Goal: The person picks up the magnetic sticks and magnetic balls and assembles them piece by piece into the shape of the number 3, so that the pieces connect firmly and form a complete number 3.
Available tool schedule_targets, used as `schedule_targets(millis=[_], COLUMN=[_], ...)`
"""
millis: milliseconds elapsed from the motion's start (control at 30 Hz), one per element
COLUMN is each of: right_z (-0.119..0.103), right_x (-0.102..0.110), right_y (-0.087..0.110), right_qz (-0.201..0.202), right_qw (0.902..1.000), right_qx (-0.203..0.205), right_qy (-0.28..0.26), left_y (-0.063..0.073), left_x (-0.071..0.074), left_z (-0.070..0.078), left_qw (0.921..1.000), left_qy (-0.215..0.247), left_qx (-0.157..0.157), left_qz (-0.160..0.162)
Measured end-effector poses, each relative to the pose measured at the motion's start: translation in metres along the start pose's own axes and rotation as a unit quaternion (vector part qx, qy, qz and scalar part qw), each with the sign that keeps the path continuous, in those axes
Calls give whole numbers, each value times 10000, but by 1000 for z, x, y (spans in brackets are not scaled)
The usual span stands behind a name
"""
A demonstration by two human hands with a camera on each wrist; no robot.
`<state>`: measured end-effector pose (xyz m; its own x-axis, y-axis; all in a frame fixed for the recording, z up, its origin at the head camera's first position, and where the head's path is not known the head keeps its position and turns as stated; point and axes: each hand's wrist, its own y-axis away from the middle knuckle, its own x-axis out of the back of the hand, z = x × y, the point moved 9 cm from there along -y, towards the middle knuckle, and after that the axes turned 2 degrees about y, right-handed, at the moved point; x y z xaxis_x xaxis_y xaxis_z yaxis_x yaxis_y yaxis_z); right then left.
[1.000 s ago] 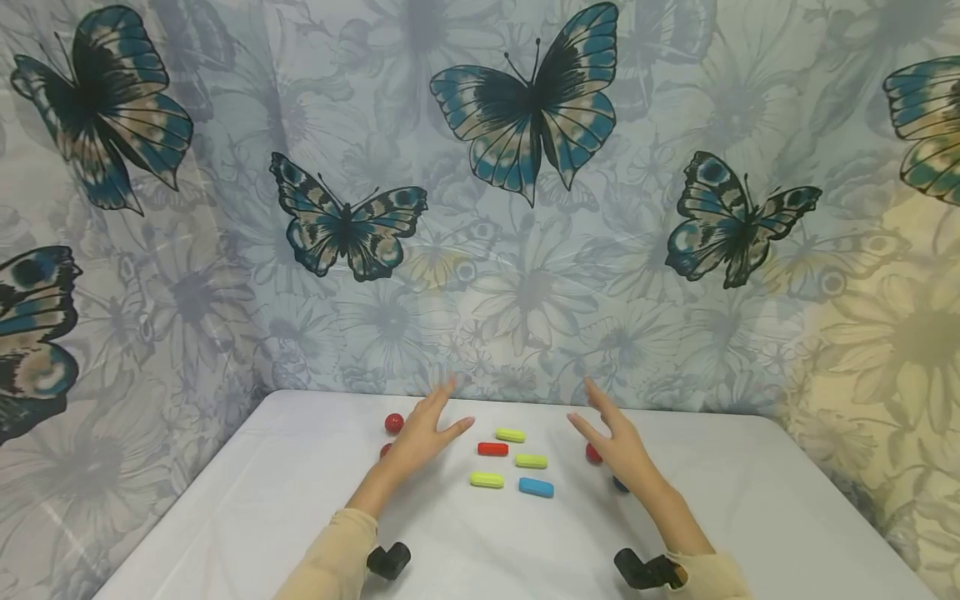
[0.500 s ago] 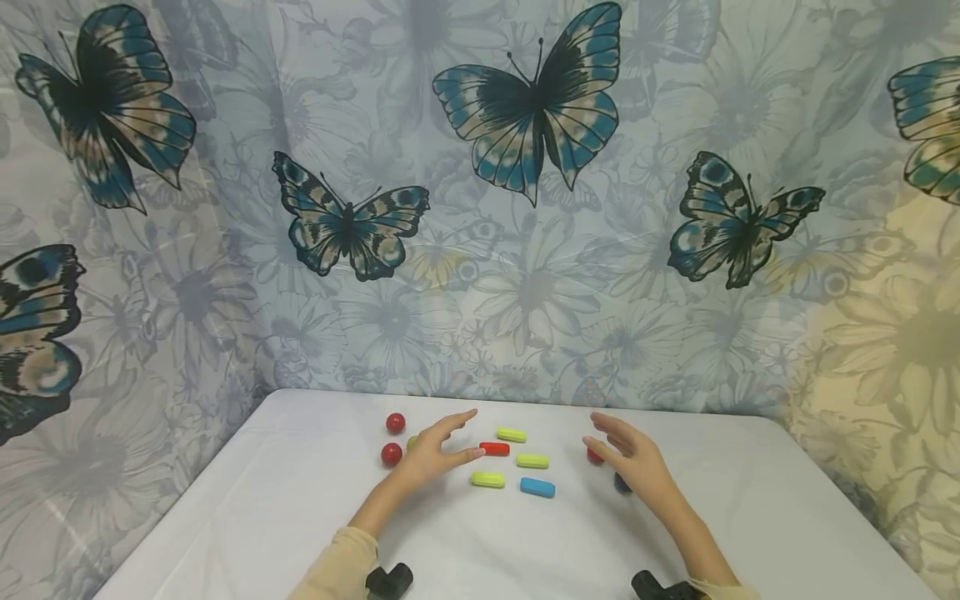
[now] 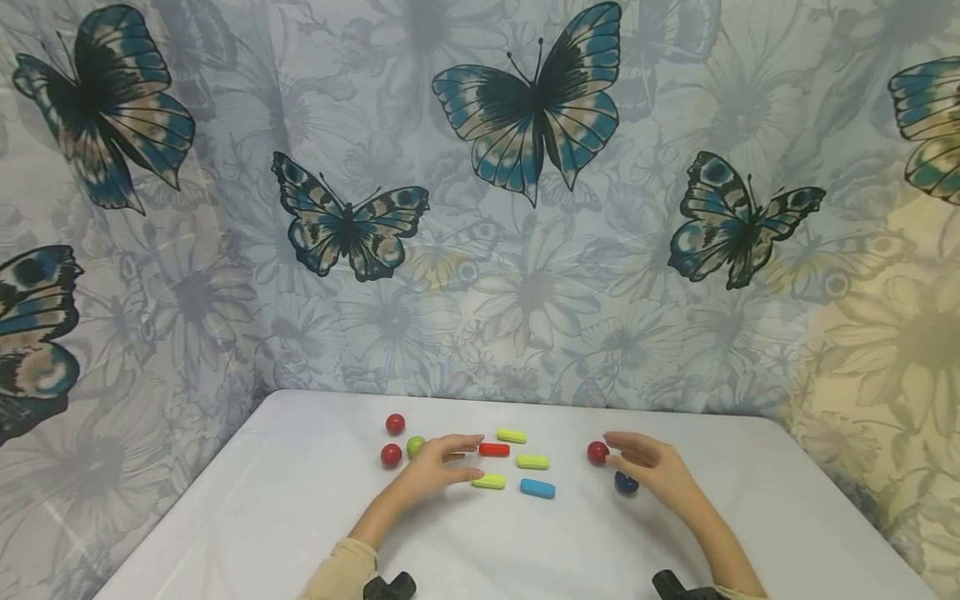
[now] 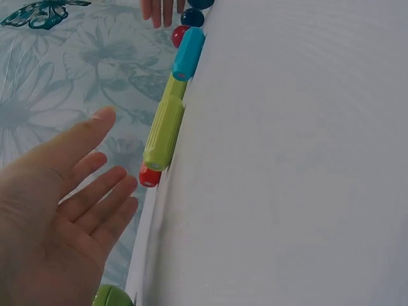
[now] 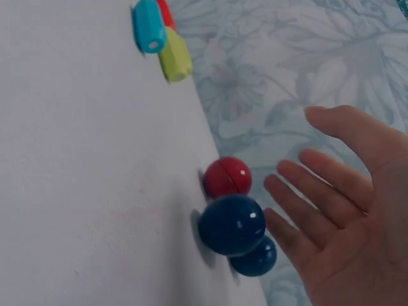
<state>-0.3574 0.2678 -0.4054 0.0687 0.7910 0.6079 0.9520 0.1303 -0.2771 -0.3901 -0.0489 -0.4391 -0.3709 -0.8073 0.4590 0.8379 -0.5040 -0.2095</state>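
My left hand [image 3: 438,465] is held over the table with thumb and fingers apart, holding nothing. It is nearest a yellow-green ridged stick [image 3: 490,482] and a red stick [image 3: 494,450], its fingertips overlapping them in the head view. A green ball [image 3: 416,447] sits just behind its knuckles. Beside a red ball [image 3: 597,452] and a dark blue ball [image 3: 626,483], my right hand [image 3: 652,468] hovers with loosely bent fingers and nothing in it. The right wrist view shows a second dark blue ball [image 5: 254,256], hidden in the head view behind that hand.
Two red balls [image 3: 392,455] lie left of the left hand. Between the hands are a blue stick [image 3: 537,489] and two more yellow-green sticks [image 3: 532,462]. The white table [image 3: 300,500] meets a butterfly-print cloth [image 3: 525,317] at its far edge.
Both hands have come down and back toward the table, the right one also shifting right. The green ball and right-side balls show more fully now. The balls and sticks have stayed in place.
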Motion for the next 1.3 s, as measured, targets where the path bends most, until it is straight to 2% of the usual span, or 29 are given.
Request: schedule_targets(millis=[167,267,500,667,967,1133,1300], right_z=[6,10,19,22,28,29,33], right_x=[3,5,2,0,-6,-7,-7], right_y=[4,6,8,9,12,12,11], right_qz=[-171,-219,-400,-607,-1046,-1153,-1087], right_qw=[9998,9997,9986,9970,9923,9909,9923], right_qx=[121,65,-144,-37,55,174,134], right_qy=[-53,-74,-312,-481,-657,-674,-579], left_y=[2,3,1,2,2,3,3], left_x=[0,-1,-4,-7,-10,-12,-12], left_z=[-4,-8,-12,-14,-14,-13,-13], left_qw=[9999,9999,9999,9995,9994,9988,9986], left_qy=[64,63,101,306,311,465,526], left_qx=[94,143,24,91,44,16,12], left_qz=[36,43,-19,-59,-109,-148,-38])
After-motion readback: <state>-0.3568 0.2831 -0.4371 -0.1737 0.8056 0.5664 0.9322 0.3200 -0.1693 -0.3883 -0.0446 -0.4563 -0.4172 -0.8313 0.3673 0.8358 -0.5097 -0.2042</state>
